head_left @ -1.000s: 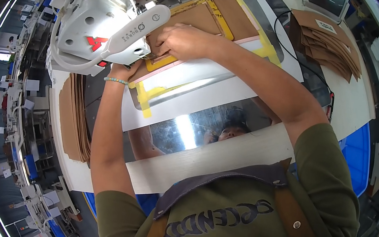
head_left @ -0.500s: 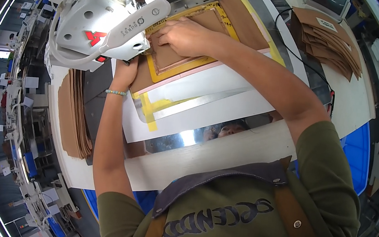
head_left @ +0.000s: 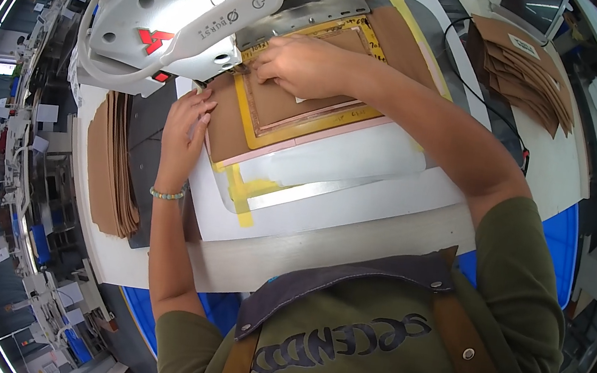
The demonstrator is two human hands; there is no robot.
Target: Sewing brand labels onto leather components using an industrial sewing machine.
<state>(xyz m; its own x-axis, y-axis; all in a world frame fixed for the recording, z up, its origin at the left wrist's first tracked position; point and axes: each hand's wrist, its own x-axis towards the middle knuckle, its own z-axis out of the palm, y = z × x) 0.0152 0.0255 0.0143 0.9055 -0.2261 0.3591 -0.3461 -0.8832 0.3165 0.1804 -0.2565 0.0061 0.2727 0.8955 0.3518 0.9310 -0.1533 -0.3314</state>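
My left hand [head_left: 186, 125] is beside the left edge of a brown fabric piece [head_left: 221, 126], just below the sewing machine head [head_left: 146, 20]. Its fingers are loosely bent and apart, with nothing seen in them. My right hand [head_left: 307, 68] reaches over a yellow-edged rectangular frame [head_left: 275, 137] lying on the brown fabric. Its fingers curl down together onto the fabric inside the frame, close to the machine's needle area. What they pinch, if anything, is hidden. A small white bit [head_left: 300, 100] peeks out beneath that hand.
Under the fabric lies a template plate with yellow tape [head_left: 240, 194] over a white sheet [head_left: 326, 206]. Brown fabric stacks stand at left [head_left: 109, 167] and at right [head_left: 524, 73]. A black cable [head_left: 479, 97] crosses on the right. Blue bins [head_left: 556, 253] show below the table.
The frame, fabric and template have slid toward me, and the white sheet now covers the shiny strip. My left hand has drawn back from under the machine head; my right stays over the frame.
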